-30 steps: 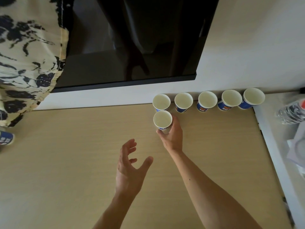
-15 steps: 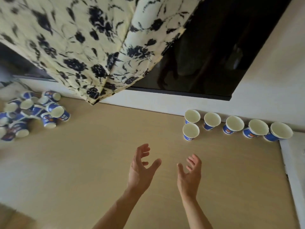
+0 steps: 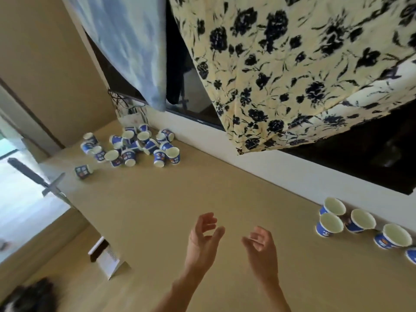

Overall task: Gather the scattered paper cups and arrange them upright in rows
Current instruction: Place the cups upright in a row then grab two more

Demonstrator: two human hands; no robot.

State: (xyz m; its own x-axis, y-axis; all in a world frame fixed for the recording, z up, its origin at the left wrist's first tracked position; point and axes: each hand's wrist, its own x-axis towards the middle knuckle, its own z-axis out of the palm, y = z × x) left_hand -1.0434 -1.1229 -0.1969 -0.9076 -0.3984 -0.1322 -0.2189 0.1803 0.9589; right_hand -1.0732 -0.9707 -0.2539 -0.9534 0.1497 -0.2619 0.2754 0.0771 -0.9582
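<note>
A heap of several blue-and-white paper cups (image 3: 132, 147) lies tumbled at the far left of the wooden table (image 3: 146, 210), near the wall. One stray cup (image 3: 83, 171) lies on its side left of the heap. At the right edge, several upright cups (image 3: 363, 221) stand in a row along the wall, with one more cup (image 3: 329, 225) upright in front of the row's left end. My left hand (image 3: 203, 239) and my right hand (image 3: 260, 246) hover over the middle of the table, fingers loosely curled, both empty.
A flowered yellow cloth (image 3: 292, 70) and a pale blue cloth (image 3: 130, 46) hang over a dark screen (image 3: 371, 158) on the far wall. A white folded card stand (image 3: 110, 262) sits at the table's near left edge. Cables (image 3: 126, 104) trail behind the heap.
The view has swung left, bringing the heap of cups into sight. My right hand has let go of the front cup and drawn back beside the left hand.
</note>
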